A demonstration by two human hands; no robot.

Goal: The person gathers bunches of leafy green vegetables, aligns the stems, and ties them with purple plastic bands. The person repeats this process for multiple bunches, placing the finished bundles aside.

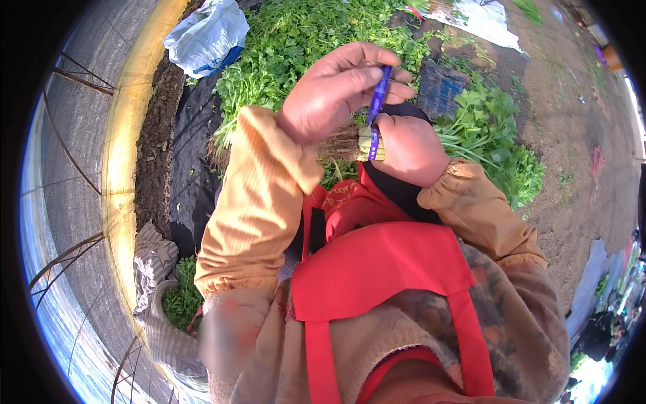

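Observation:
A bunch of leafy greens that looks like celery (488,128) lies across in front of me, leaves to the right and brown roots to the left. My right hand (412,149) is closed round its pale stalks just above the roots. Around those stalks passes a purple tie strip (379,95), its free end rising upward. Up at that end, my left hand (340,91) pinches the strip between thumb and fingers, the other fingers curled loosely. The far side of the bunch is hidden behind my right hand.
A large heap of cut greens (303,34) spreads ahead, beside a white plastic bag (206,37). A blue printed sheet (441,89) lies behind the bunch. Black ground film (195,145) runs along the left, and a grey striped cloth (158,262) lies near greens there.

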